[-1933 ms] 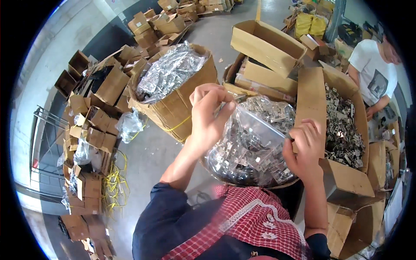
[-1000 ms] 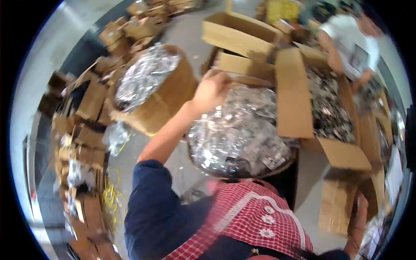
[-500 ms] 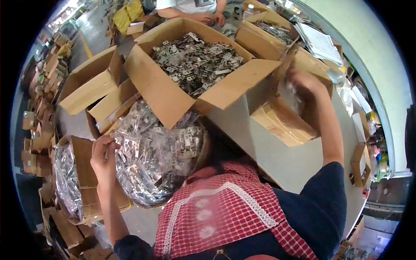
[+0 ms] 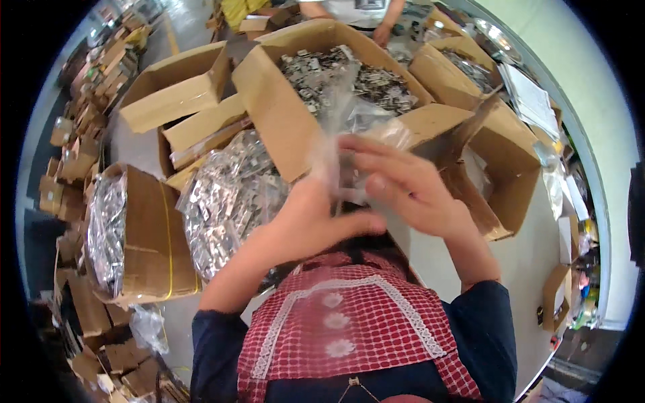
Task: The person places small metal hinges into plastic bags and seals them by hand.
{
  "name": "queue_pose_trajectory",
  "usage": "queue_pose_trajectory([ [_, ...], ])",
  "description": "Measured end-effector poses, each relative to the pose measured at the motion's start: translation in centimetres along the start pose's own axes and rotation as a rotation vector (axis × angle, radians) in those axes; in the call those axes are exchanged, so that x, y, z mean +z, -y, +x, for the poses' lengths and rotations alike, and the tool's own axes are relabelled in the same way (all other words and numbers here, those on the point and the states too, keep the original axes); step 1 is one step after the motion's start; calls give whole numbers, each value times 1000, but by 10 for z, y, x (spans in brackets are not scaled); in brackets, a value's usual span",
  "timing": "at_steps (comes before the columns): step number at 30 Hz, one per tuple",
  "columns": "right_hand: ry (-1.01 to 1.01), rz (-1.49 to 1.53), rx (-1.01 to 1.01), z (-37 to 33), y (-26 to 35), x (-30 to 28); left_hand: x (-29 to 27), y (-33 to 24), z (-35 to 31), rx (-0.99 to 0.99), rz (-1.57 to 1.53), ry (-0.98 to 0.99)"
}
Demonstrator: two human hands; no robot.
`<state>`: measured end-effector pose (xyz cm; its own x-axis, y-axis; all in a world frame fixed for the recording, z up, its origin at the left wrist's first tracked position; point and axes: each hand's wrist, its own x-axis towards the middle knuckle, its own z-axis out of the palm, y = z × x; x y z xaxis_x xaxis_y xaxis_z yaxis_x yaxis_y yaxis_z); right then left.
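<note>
In front of my chest, a clear plastic bag [image 4: 366,121], blurred by motion, is between my two hands. My left hand [image 4: 312,211] grips it from the left, thumb pointing right, its other fingers partly hidden and smeared. My right hand [image 4: 413,188] reaches in from the right with its fingers and thumb on the bag's near part. Just beyond stands a large open carton [image 4: 282,107] full of small metal pieces [image 4: 312,70]. Under my left forearm lies a big clear bag of metal parts [image 4: 225,195].
At right is an open carton [image 4: 514,161] with clear plastic inside. Another carton [image 4: 151,235] stands at left with bagged parts. An open carton [image 4: 175,87] sits at the far left, papers [image 4: 531,101] at the far right. Across the table another person's hand [image 4: 383,33] shows.
My right hand has left the carton at right and come to the middle with a clear bag. My left hand has moved right from the bag of parts to meet it. The view has shifted.
</note>
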<state>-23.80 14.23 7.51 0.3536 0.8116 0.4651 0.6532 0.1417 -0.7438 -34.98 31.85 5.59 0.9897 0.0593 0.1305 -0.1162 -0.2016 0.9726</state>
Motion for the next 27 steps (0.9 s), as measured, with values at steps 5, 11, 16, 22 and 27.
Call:
queue_pose_trajectory([
  [5, -271, 401, 260, 3, -17, 9, -34, 20, -4, -33, -562, -253],
  [11, -72, 680, 487, 18, -33, 50, -42, 16, -32, 72, -764, -410],
  [16, 71, 981, 636, 37, -36, 75, -49, 25, -45, 28, -745, -580],
  [22, 9, 1034, 703, 42, -50, 80, -57, 29, -55, 11, -760, -582],
  [27, -18, 1030, 691, 38, -56, 70, -69, 42, -63, 4, -808, -484],
])
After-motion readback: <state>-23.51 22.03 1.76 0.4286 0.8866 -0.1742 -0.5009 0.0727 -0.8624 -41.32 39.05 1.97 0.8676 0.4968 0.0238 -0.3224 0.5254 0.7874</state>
